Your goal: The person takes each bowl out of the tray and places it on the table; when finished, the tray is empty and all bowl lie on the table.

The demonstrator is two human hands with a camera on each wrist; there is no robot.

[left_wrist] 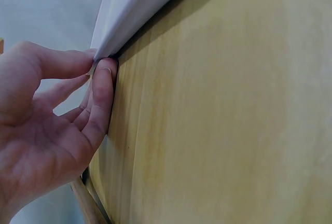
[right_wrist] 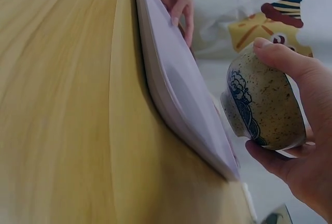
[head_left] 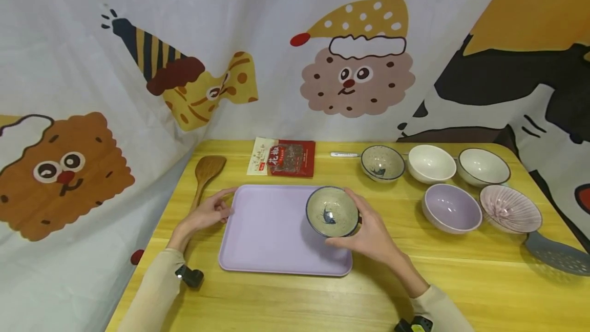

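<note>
A speckled beige bowl with a dark rim and a blue motif inside is held by my right hand, thumb and fingers gripping its side. In the right wrist view the bowl hangs above the lilac tray, apart from it; blue patterning shows on its outer wall. At the left edge of the rectangular tray, my left hand pinches the rim. The left wrist view shows thumb and finger meeting at the tray's edge.
Left of the tray lies a wooden spatula. Behind it is a red-and-cream spice packet. On the right stand several bowls, among them a matching speckled bowl and a lilac bowl. A grey slotted utensil lies at the right edge.
</note>
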